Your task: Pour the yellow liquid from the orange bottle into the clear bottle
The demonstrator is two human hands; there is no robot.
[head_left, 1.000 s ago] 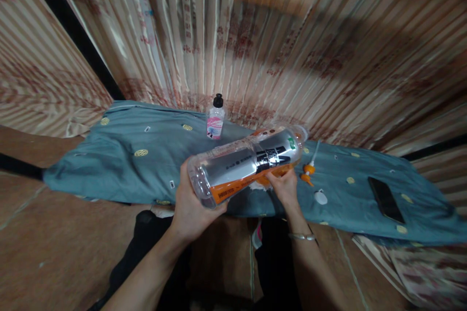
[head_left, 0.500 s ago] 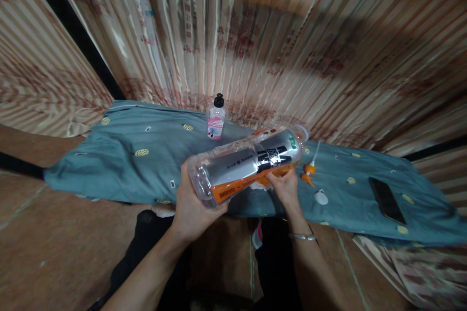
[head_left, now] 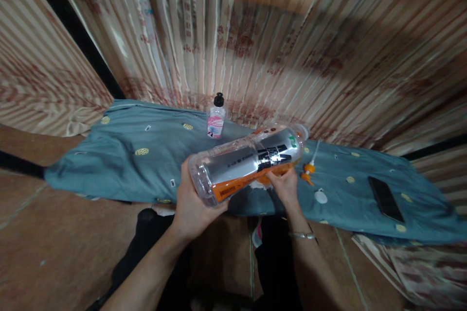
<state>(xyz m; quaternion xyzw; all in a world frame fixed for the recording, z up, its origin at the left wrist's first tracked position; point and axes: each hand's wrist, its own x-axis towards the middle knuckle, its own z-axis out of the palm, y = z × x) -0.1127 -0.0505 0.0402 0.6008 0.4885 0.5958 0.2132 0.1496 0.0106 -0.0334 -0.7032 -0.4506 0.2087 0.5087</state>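
Bottle, clear with a silver-and-orange label, is tilted above the teal cloth, its base clasped by the left hand. Right hand sits beneath the label, partly hidden; its grip cannot be determined. Orange pump lies nearby.

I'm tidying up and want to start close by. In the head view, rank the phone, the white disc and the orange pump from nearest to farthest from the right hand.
1. Orange pump: just to the right of the right hand.
2. White disc: a little farther right, closer to the person.
3. Phone: farthest right of the three.
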